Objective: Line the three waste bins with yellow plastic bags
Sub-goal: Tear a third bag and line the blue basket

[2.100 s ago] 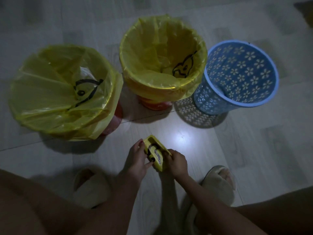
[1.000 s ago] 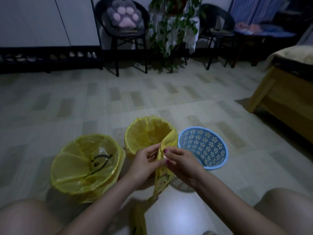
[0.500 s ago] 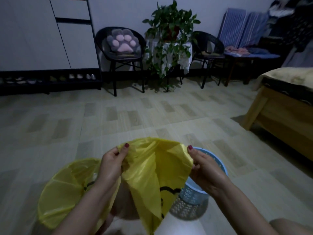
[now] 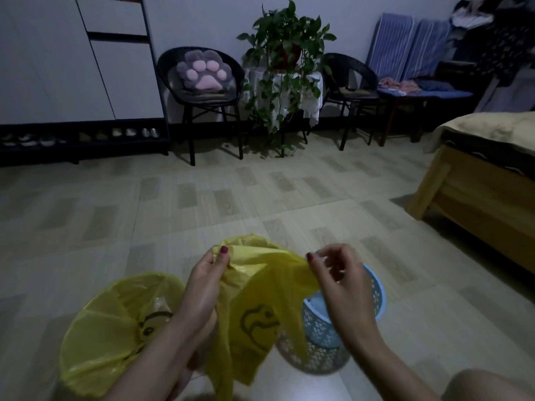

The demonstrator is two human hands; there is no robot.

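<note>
On the tiled floor you have two bins in plain sight: one bag-lined bin and one bare blue perforated plastic bin. Your left hand and right hand each pinch, fingers clamped, one loose yellow plastic bag above them.

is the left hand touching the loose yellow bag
Touching. The head view shows the left hand pinching the top edge of the loose yellow bag between thumb and fingers, plastic bunched at the fingertips.
</note>
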